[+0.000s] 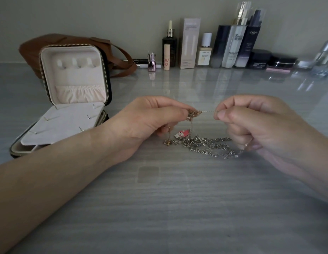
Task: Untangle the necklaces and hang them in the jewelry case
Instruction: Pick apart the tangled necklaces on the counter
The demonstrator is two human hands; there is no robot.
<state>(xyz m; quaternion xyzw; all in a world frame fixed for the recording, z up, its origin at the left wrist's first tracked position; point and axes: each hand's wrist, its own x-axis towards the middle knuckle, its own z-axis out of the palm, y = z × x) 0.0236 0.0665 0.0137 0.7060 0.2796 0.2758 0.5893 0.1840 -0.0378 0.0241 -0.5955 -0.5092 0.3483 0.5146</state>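
Left hand [150, 121] and right hand [251, 123] are pinching a chain [208, 111] taut over the glossy grey table [177, 198]. Tangled necklaces [205, 143] are lying beneath, jewelry case [73, 88] standing open at ten o'clock (cosmetics [231, 46] lining the wall [86, 15]).

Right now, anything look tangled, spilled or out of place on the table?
Yes: the necklaces lie in a knotted heap between the hands. The left hand pinches a gold knot; the right hand pinches a thin chain running from it. Nothing looks spilled; the jewelry case hooks are bare.
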